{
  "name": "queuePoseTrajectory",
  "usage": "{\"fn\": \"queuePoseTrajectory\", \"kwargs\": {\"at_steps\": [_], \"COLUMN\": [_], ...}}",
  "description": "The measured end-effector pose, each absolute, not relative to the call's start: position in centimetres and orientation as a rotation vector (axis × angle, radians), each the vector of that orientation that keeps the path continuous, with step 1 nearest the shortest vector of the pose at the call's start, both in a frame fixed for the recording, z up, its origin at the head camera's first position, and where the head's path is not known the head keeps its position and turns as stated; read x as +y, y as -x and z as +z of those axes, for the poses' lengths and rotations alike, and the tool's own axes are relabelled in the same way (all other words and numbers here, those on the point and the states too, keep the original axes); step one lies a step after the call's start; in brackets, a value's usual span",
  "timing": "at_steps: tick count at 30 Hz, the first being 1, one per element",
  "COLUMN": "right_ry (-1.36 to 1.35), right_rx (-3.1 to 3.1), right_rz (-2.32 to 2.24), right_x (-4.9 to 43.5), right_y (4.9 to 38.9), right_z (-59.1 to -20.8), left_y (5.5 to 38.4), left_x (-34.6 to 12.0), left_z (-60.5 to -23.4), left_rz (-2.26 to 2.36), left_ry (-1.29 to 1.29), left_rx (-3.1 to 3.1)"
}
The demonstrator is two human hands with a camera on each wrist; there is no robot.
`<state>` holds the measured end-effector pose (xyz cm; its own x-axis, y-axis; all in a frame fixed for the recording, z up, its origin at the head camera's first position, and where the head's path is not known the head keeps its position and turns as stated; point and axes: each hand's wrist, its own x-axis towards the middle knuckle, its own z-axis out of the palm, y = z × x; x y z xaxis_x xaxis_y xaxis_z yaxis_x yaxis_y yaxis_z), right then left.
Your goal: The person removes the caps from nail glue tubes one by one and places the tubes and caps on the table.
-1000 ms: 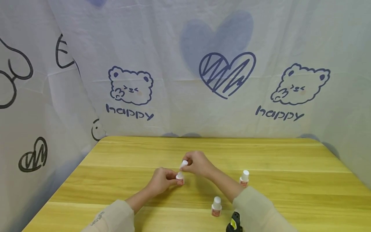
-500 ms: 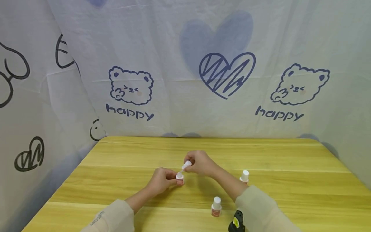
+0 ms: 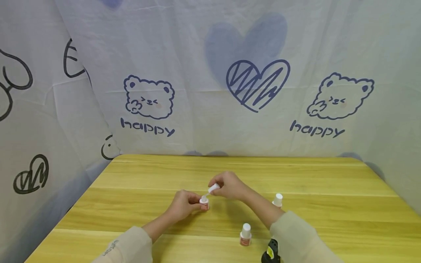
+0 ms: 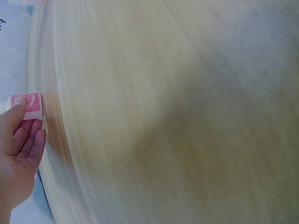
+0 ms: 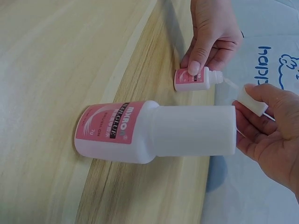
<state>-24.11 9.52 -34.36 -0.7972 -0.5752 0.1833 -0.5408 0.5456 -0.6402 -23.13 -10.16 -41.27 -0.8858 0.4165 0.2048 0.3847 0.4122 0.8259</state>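
My left hand (image 3: pixel 184 206) pinches a small white nail glue bottle (image 3: pixel 204 205) with a pink label, standing on the table. In the right wrist view this bottle (image 5: pixel 191 80) has its neck uncapped. My right hand (image 3: pixel 230 186) holds its white brush cap (image 3: pixel 213 188) between thumb and fingers, tilted up and to the right of the neck. The thin brush (image 5: pixel 230 84) points from the cap at the bottle's mouth, its tip right at the opening. The left wrist view shows my thumb on the pink label (image 4: pixel 32 105).
Two capped nail glue bottles stand upright, one (image 3: pixel 245 235) near the front and one (image 3: pixel 277 200) partly behind my right forearm. A black device with a yellow mark (image 3: pixel 271 252) shows beside the right sleeve. A printed white cloth (image 3: pixel 204 109) hangs behind the wooden table (image 3: pixel 148 175).
The brush cap has moved slightly to the right and tipped over from nearly upright, its brush now slanting to the bottle's mouth. My left hand and its bottle have stayed put.
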Motion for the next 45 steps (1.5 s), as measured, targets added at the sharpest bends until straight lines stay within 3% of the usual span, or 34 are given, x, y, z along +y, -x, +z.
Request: {"fn": "queuePoseTrajectory", "kwargs": {"at_steps": [45], "right_ry": [0.881], "right_rx": [2.709], "right_rz": [-1.157], "right_x": [11.5], "right_y": [24.1], "right_z": [-37.1], "left_y": [23.0], "left_x": [-10.1], "left_z": [-40.8], "left_rz": [1.534], "left_ry": [-0.752], "left_rx": [2.602]}}
